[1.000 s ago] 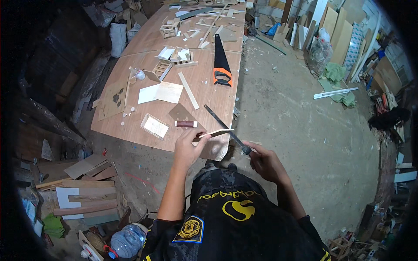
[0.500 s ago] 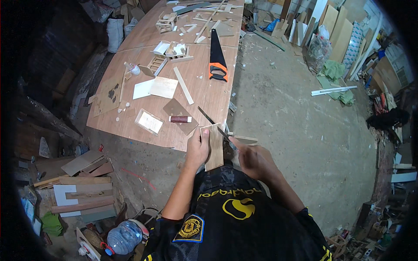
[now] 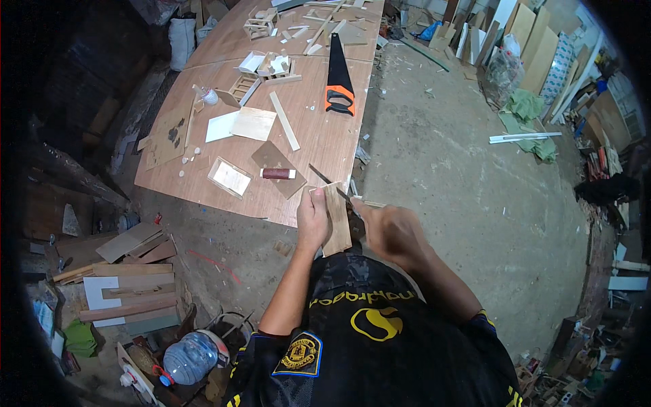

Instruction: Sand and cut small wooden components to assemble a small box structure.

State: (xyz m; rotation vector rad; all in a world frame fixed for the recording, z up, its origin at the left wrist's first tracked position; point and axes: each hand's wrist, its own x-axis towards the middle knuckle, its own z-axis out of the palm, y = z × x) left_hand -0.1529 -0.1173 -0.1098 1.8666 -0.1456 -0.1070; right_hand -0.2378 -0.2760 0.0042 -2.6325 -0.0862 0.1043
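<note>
My left hand (image 3: 312, 222) grips a flat rectangular wooden piece (image 3: 338, 227) along its left side, thumb on its face. The piece is tilted in front of my torso, near the table's front edge. A dark, narrow file-like tool (image 3: 319, 173) crosses the upper end of the piece, its tip sticking out beyond it to the far left. Closed around the tool's near end is my right hand (image 3: 393, 232), its index finger stretched along the tool. The handle is hidden in that hand.
On the table (image 3: 325, 142) lie a handsaw (image 3: 339, 85), a brown thread spool (image 3: 278, 173) on a thin board, a small tray (image 3: 229, 178), wood strips and small wooden models (image 3: 272, 66). A water jug (image 3: 191, 358) and stacked boards (image 3: 135, 292) stand at lower left.
The view has shifted slightly, so the table sits higher in the picture. The tool's tip reaches a little less far past the wooden piece. Both hands keep their grips.
</note>
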